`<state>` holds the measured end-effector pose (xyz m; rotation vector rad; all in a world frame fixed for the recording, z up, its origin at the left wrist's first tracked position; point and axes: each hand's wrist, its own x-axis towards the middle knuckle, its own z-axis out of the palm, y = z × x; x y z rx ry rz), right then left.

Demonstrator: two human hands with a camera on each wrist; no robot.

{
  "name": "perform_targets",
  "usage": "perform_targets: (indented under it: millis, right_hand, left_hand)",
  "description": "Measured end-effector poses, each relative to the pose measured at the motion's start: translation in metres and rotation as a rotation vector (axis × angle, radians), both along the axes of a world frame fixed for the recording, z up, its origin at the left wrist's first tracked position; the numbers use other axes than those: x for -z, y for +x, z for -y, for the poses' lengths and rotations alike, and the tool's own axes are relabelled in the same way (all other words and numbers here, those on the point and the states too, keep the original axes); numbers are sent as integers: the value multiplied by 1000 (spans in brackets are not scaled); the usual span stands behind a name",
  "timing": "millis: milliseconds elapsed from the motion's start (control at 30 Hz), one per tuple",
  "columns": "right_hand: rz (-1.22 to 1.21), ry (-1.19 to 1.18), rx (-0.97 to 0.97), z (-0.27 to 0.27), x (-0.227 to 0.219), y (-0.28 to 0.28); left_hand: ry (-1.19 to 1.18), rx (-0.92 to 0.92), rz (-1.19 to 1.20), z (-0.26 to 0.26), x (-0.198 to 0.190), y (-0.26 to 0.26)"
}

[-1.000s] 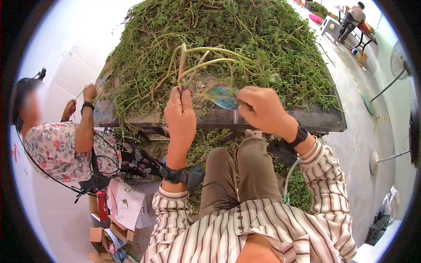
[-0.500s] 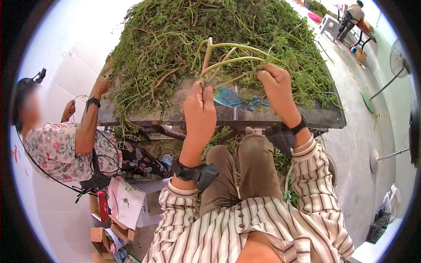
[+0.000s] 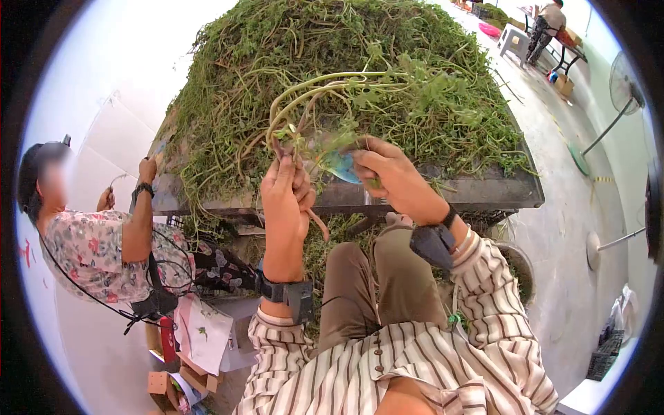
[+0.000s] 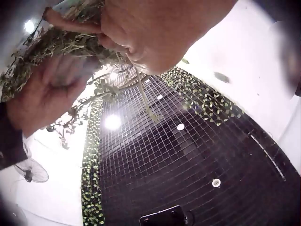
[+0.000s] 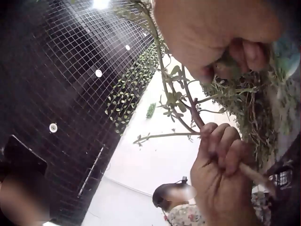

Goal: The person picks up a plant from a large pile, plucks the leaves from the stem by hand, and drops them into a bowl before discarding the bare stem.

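Observation:
My left hand [image 3: 285, 207] grips a plant stem [image 3: 275, 142], whose long green branches arch up and to the right over the pile. The stem's cut brown end [image 4: 70, 23] sticks out from the left hand [image 4: 160, 33] in the left wrist view. Close by on the right, my right hand [image 3: 398, 176] has its fingers curled, with a bit of greenery [image 5: 228, 66] in them. In the right wrist view leafy shoots [image 5: 176, 96] rise between the right hand [image 5: 211, 40] and the left hand [image 5: 221, 174].
A large heap of green plants [image 3: 332, 41] covers the dark table [image 3: 484, 190], with a blue patch [image 3: 342, 168] near its front edge. Another person [image 3: 104, 238] works at the left. Boxes [image 3: 197, 370] stand lower left, fans [image 3: 622, 90] at the right.
Both hands have come back left and lower from the half-second-ago frame. The held stem now points downward below the left hand, and the right hand has moved nearer to it, away from the leaves.

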<state>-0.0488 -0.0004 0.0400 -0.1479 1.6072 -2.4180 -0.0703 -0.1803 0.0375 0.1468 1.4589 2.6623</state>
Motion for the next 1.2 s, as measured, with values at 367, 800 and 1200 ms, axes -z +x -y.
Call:
perform_targets:
  millis: [367, 800, 1200]
  right_hand:
    - [-432, 169, -262, 7, 25, -55]
    - [-608, 517, -20, -1, 37, -44]
    - [22, -368, 297, -75, 61, -38]
  left_hand:
    - [163, 208, 95, -6, 0, 18]
    - [140, 195, 154, -3, 26, 15]
    - [113, 42, 77, 0, 31, 19]
